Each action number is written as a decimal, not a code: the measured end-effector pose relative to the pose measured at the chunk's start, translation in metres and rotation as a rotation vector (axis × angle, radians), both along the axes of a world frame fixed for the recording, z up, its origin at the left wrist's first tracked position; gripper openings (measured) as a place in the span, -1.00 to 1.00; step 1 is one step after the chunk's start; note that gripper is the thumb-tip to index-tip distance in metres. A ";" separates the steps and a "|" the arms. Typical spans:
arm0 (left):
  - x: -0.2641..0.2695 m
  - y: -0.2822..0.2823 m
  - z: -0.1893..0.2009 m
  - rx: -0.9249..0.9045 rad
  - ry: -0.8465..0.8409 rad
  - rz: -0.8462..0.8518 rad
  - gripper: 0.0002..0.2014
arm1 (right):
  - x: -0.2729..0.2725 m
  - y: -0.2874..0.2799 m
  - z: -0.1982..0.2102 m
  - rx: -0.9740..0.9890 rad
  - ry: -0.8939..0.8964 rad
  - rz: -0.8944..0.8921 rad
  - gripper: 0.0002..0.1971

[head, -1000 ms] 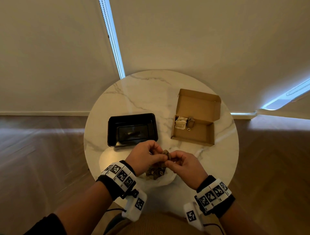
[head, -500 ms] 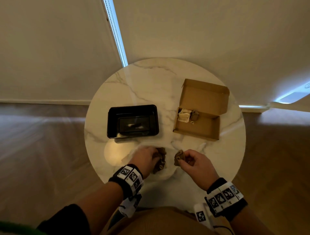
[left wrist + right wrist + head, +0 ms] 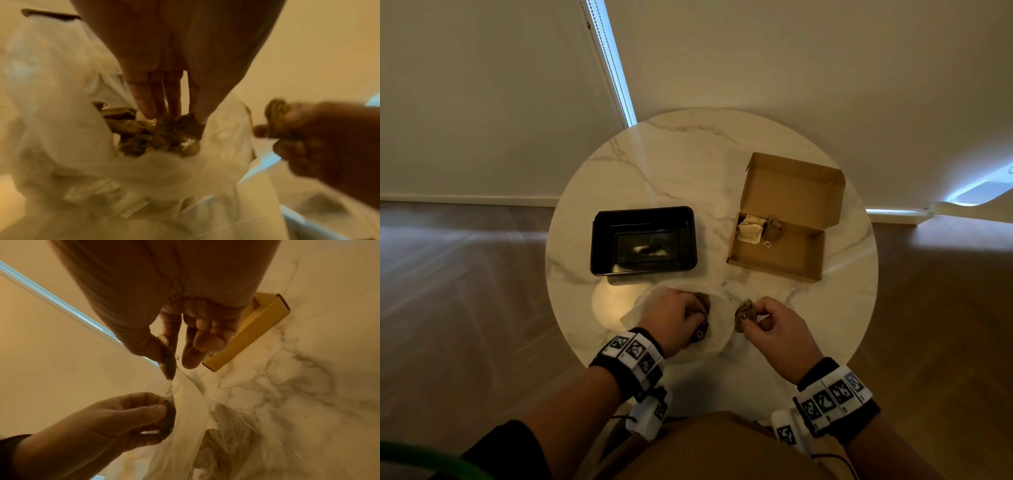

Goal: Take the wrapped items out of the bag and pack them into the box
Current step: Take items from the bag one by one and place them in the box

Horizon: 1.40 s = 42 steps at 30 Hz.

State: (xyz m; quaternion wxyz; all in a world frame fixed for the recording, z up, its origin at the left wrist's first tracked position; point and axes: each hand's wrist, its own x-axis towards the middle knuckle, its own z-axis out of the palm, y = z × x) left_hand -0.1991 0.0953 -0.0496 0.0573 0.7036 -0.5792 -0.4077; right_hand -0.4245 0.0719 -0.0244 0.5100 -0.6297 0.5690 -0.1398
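**One brown wrap out, more waiting in the bag**

Right hand (image 3: 768,322) pinches a brown wrapped item (image 3: 743,313) just above the desk (image 3: 835,308), near the open cardboard box (image 3: 784,253). Left hand (image 3: 674,320) grips the wrapped items (image 3: 148,134) at the mouth of the clear plastic bag (image 3: 61,129). Two wraps already lie in the box's far-left corner.

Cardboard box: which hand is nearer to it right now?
Right. The right hand, pinching a brown wrapped item, is just in front of the box. The left hand is further left at the bag, in front of the black tray.
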 end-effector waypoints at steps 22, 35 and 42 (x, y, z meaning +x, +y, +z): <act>0.018 -0.015 0.090 -0.034 0.525 0.272 -0.88 | 0.035 -0.023 0.031 -0.208 -0.150 0.117 -0.83; 0.028 -0.034 0.117 -0.029 0.360 -0.079 -0.53 | 0.043 -0.035 0.047 -0.126 -0.140 0.146 -0.83; 0.029 -0.043 0.118 -0.098 0.397 0.002 -0.49 | 0.044 -0.031 0.055 -0.101 -0.212 0.182 -0.86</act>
